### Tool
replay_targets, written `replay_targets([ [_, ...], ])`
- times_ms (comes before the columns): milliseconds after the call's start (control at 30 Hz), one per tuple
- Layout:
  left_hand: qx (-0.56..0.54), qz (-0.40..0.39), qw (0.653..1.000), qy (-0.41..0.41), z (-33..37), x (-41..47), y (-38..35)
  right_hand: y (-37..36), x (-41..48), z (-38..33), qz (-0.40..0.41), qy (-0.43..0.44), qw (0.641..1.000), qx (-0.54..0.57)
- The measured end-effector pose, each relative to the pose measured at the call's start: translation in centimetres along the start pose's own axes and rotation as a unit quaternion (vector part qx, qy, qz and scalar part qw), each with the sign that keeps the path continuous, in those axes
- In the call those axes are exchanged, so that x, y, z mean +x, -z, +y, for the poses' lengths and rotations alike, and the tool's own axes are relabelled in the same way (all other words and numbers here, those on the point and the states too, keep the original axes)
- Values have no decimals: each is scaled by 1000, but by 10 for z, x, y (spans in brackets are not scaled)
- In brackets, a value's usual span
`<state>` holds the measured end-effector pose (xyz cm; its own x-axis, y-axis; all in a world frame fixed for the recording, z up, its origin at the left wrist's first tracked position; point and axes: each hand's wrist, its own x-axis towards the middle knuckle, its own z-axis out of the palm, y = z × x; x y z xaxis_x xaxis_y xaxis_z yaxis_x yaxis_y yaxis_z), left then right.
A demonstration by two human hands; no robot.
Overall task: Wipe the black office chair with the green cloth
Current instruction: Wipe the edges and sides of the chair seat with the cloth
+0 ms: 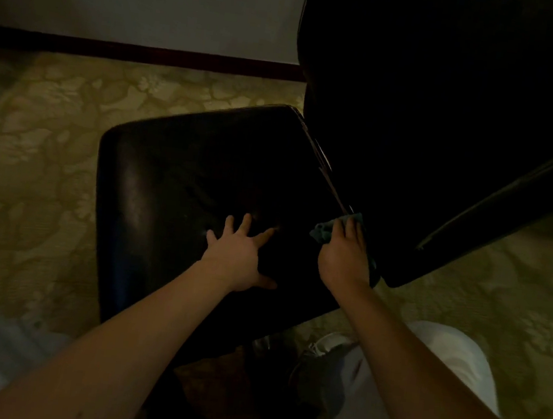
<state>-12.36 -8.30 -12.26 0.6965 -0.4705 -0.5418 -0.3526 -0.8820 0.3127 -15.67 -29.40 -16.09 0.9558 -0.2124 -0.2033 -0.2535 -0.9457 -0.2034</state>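
The black office chair (175,177) fills the middle of the dim head view, its glossy seat facing me and its tall backrest (435,106) rising at the right. My left hand (240,255) lies flat on the seat with fingers spread, holding nothing. My right hand (346,251) presses the green cloth (323,231) into the seam where the seat meets the backrest. Only a bunched corner of the cloth shows past my fingers; the rest is hidden under the hand.
A patterned yellow-green carpet (40,155) surrounds the chair. A pale wall with a dark skirting board (141,54) runs along the back. My white shoe (325,344) and light trouser legs show below the seat, beside the chair base.
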Motion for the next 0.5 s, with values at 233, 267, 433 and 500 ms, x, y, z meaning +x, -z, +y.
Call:
replay_targets([
  [233, 77, 29, 996, 15, 15, 8, 23, 4, -12, 13, -7, -31, 999, -37],
  [267, 81, 39, 996, 5, 12, 11, 28, 3, -12, 16, -12, -29, 999, -28],
  [433, 39, -16, 999, -9, -4, 28, 27, 7, -3, 19, -31, -7, 999, -9],
  [500, 36, -27, 999, -15, -4, 31, 26, 10, 3, 15, -34, -6, 999, -8],
])
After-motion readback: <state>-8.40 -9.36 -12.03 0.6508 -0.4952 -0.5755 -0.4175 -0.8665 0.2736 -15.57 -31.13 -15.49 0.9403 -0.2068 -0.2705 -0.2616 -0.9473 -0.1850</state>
